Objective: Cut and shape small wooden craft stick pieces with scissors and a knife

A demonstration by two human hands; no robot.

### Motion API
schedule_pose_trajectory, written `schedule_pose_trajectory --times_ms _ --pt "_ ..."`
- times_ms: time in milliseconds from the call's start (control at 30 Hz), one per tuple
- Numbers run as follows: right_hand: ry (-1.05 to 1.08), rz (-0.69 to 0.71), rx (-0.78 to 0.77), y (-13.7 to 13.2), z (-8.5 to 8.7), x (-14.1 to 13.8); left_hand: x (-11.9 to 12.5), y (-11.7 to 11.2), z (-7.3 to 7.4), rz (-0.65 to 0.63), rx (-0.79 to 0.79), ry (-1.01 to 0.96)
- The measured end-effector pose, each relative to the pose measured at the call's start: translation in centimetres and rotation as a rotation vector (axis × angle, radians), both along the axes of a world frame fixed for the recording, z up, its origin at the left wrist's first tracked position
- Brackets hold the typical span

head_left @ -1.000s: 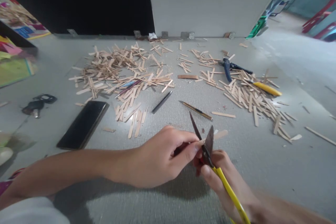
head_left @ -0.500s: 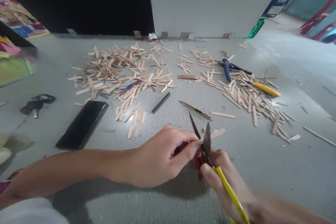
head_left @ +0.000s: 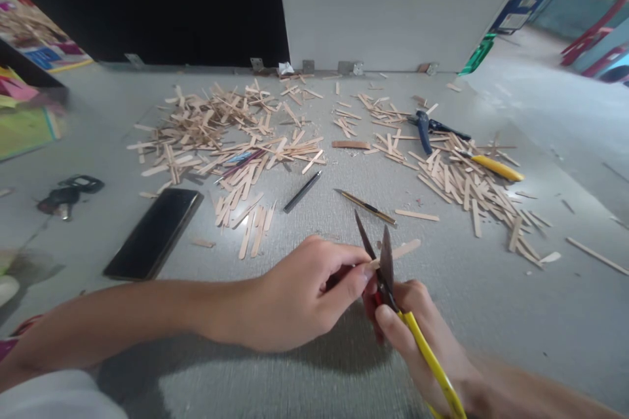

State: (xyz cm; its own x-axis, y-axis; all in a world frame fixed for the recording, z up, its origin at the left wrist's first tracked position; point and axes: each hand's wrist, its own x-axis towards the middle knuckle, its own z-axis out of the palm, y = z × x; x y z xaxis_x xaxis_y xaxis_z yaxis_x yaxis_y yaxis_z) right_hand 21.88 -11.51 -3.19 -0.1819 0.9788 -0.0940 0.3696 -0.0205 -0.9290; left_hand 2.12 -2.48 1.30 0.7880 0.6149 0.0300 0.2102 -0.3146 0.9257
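Observation:
My left hand [head_left: 299,298] is closed in a pinch on a thin wooden craft stick [head_left: 403,251] that points to the right. My right hand [head_left: 417,334] grips the yellow handles of a pair of snips [head_left: 381,262], whose dark blades stand up in a narrow V around the stick, right at my left fingertips. Both hands hover low over the grey floor [head_left: 491,301] near its front middle.
Heaps of wooden sticks lie at the back left [head_left: 221,134] and right [head_left: 466,180]. A black phone [head_left: 154,232], a dark pen [head_left: 302,191], a gold-tipped knife [head_left: 366,206], blue-handled pliers [head_left: 427,127], a yellow cutter [head_left: 496,167] and keys [head_left: 69,191] lie around.
The snip blades have closed in around the stick, the V between them narrower than a second ago. My hands have stayed in place.

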Motion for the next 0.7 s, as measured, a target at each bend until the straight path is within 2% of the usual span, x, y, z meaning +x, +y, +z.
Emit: schedule_pose_trajectory --times_ms 200,367,700 --pt "-0.026 0.001 0.002 -0.03 0.16 -0.06 0.03 0.01 0.13 -0.004 -0.018 0.017" --pt "-0.002 0.082 -0.011 0.34 0.2 0.09 0.01 0.08 0.22 -0.009 -0.029 0.043" --pt "0.03 0.122 -0.006 0.47 -0.73 0.71 0.16 0.1 0.27 0.009 -0.111 -0.016"
